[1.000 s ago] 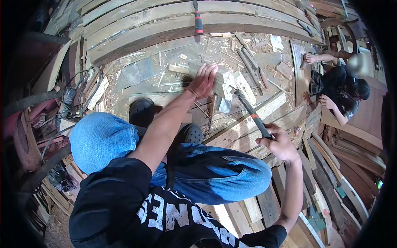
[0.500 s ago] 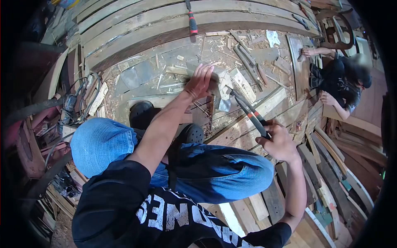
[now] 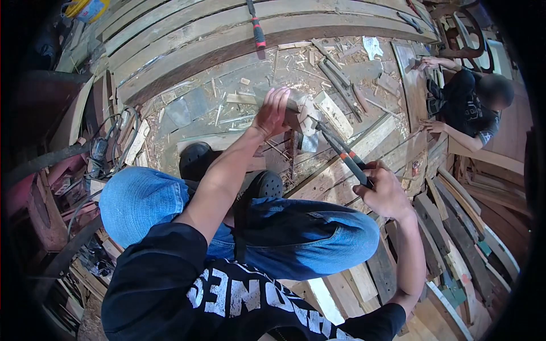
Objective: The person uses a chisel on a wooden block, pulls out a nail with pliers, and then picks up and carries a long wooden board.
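Observation:
My left hand presses on a brown piece of wood, its fingers stretched along the top; the palm side is hidden. In my right hand are pincers with dark, orange-banded handles. The pincers' metal jaws reach toward the wood's right end, beside my left hand. Whether they grip something there is too small to tell. Just below the jaws lies a small shiny metal sheet, near a pale strip of wood.
A red-and-black handled tool lies on the slatted wooden platform. Shavings and offcuts litter the floor. At right, another person crouches with hands on a board. A corded power tool is at left; stacked planks are at lower right.
The view has shifted slightly. My hands and the pincers keep nearly the same place by the wood. The other person's near hand has come down onto the board.

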The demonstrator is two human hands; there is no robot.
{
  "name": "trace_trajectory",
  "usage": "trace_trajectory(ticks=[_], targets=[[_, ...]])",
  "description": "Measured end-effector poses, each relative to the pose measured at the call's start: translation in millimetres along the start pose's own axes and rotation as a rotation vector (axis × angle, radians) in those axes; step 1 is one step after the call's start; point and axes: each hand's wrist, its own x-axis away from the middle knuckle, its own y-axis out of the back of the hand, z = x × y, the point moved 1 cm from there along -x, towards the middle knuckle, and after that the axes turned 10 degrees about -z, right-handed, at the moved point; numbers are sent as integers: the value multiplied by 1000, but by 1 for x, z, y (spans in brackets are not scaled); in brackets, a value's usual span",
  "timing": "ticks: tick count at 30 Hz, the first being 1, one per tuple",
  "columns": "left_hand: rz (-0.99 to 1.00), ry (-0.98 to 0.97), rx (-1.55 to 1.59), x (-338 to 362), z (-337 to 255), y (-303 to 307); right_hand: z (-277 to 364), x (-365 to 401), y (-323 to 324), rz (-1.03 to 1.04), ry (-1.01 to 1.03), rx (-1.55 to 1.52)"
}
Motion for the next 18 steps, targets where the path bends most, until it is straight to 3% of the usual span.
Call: trace_trajectory(ticks=[12,18], targets=[[133,-19,-12,-4,0,3,3,-1,8,78,50,-74],[88,-12,-38,-5,-3,3,3,-3,7,56,8,-59]])
